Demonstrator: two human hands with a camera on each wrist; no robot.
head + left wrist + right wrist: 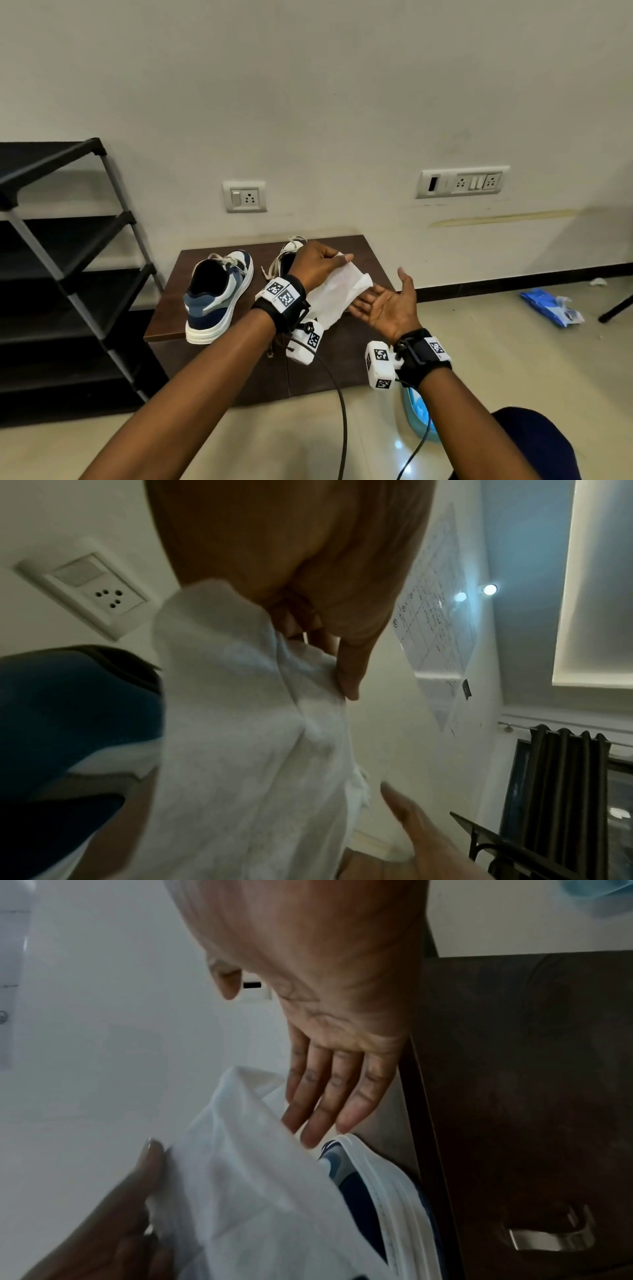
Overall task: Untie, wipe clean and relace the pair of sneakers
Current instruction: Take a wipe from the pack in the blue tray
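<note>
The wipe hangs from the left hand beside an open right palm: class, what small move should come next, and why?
Probably lay the wipe across the right hand and close the fingers on it. The left hand pinches only its top edge, so it hangs loose, the right palm lies open right beside it, and both sneakers wait on the table, apparently unwiped.

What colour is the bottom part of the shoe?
White. The sole of the blue-and-white sneaker shows best in the head view.
</note>
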